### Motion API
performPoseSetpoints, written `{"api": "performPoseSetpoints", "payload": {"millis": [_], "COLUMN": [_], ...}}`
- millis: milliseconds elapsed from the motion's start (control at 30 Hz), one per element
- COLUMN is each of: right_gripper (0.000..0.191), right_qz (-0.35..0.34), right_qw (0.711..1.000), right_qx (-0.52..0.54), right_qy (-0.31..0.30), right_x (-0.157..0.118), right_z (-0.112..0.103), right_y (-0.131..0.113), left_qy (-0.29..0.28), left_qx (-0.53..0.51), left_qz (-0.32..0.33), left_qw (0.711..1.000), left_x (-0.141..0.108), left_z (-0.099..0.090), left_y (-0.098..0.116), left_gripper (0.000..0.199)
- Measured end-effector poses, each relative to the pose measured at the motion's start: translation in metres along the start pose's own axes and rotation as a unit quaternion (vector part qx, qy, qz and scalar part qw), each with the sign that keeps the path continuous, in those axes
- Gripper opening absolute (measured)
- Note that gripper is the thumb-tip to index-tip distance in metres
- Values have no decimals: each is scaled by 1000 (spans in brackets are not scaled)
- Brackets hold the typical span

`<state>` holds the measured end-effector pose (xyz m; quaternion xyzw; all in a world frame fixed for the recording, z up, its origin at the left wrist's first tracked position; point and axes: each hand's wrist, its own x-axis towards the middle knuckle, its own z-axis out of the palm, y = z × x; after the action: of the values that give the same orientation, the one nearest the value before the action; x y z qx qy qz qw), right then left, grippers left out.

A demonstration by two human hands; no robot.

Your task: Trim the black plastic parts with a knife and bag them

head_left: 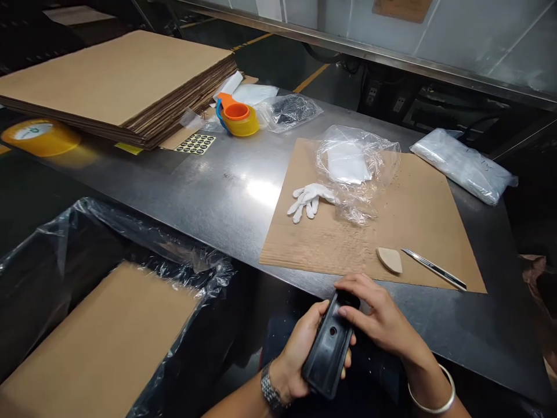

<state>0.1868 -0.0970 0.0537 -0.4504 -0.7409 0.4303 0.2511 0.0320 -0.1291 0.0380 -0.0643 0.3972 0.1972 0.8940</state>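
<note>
A long black part [327, 354] with a small round hole lies tilted in my left hand [300, 348], whose fingers wrap round it from below. My right hand [374, 313] is at the part's upper end, with the fingers over the far edge and the thumb on its inner face. Just beyond my hands, on a cardboard sheet [418, 203], are a beige wedge-shaped pad [390, 259] and a slim cutter knife [434, 269]. Farther back on the sheet lie a white glove [311, 200] and a clear plastic bag [348, 159] with white material inside.
Stacked cardboard [126, 75] covers the metal table's [209, 191] left end, near a tape dispenser [238, 116], a tape roll [41, 137] and a sticker sheet [195, 143]. A plastic-lined box [69, 232] stands lower left. A wrapped bundle [463, 165] lies right.
</note>
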Motion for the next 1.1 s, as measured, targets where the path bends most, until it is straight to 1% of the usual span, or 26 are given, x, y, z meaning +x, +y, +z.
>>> {"api": "performPoseSetpoints", "payload": {"millis": [133,167,200,233,300,333,400,467,533,600,633,700,800,867,900,967,1000,1100], "right_gripper": [15,15,15,15,15,18,25,26,30,34,29,22,28,28,27,24,27,51], "right_qz": [-9,-6,13,47,131,166,199,195,174,154,155,177,215,222,219,203,193,168], "right_qw": [1000,999,998,995,978,967,952,956,969,976,975,964,942,934,934,944,952,969], "right_qx": [22,34,53,77,131,154,175,148,101,67,69,108,195,227,230,211,191,131], "right_qy": [17,19,28,45,94,119,156,162,144,138,146,167,166,163,162,152,144,122], "right_x": [0,1,2,3,4,3,0,-7,-14,-18,-18,-17,-11,-9,-9,-12,-15,-25], "right_z": [0,0,1,2,4,5,9,15,22,29,32,36,36,36,37,41,44,52], "right_y": [-1,0,1,3,7,8,10,8,4,-1,-2,-4,-3,-1,-1,-2,-3,-8], "left_qy": [-16,-15,-10,-4,3,5,12,39,82,120,130,132,122,132,142,156,159,163], "left_qx": [41,55,67,78,98,107,117,108,95,95,100,108,108,97,88,71,65,54], "left_qz": [-24,-26,-26,-27,-27,-20,12,71,124,164,178,207,228,230,228,232,241,285], "left_qw": [999,998,997,997,995,994,993,991,984,975,970,963,960,959,959,958,955,943], "left_x": [-1,-1,-2,-3,-5,-6,-6,-4,0,3,3,3,-1,-2,-2,0,1,4], "left_z": [-3,-3,-2,-1,1,2,1,-2,-7,-11,-12,-12,-8,-6,-6,-9,-11,-15], "left_y": [-2,-2,-2,-2,-1,-1,-2,-4,-9,-15,-18,-23,-26,-26,-26,-26,-25,-22], "left_gripper": [64,65,66,67,68,68,67,63,58,54,53,51,53,56,57,56,54,46]}}
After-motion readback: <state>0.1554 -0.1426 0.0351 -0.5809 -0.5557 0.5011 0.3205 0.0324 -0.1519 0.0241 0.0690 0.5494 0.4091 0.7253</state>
